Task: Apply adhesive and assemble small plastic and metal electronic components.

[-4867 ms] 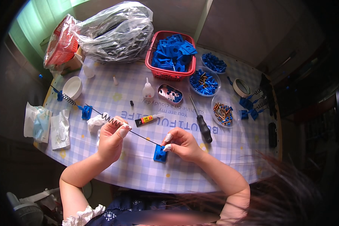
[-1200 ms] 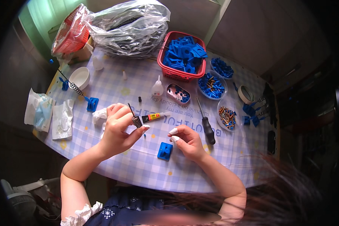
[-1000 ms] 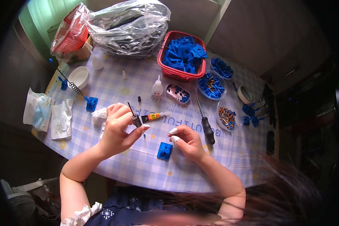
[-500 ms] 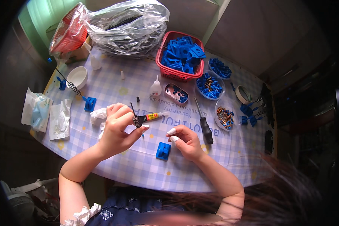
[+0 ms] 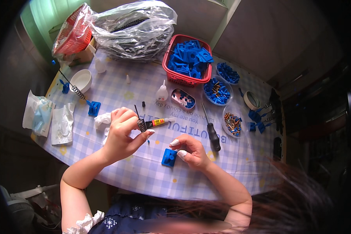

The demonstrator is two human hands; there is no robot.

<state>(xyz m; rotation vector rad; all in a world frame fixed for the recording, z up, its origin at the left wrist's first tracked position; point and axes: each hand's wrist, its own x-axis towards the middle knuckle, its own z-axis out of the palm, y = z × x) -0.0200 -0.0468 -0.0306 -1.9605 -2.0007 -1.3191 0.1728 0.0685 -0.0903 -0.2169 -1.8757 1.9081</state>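
My left hand (image 5: 123,130) is closed in a pinch on a black coil spring (image 5: 141,124), whose thin straight end points up. Just beyond the spring, a glue tube (image 5: 158,122) with a yellow-and-red label and pale nozzle appears to lie on the table, its left end hidden. My right hand (image 5: 195,153) holds nothing; its thumb and index finger, both with white-covered tips, are apart. They are beside the upper right edge of a square blue plastic base (image 5: 168,157); whether they touch it I cannot tell. A tiny blue piece (image 5: 148,141) lies below my left fingertips.
A black screwdriver (image 5: 213,137) lies right of my right hand. Behind stand a white squeeze bottle (image 5: 162,93), a small tin (image 5: 176,100), tubs of blue parts (image 5: 212,100) and brass pieces (image 5: 232,125), and a red basket (image 5: 171,75). Crumpled tissue (image 5: 102,120) sits by my left hand.
My right thumb and index finger have parted and moved slightly down and left to the blue base. The left hand keeps its hold on the spring, nearly still.
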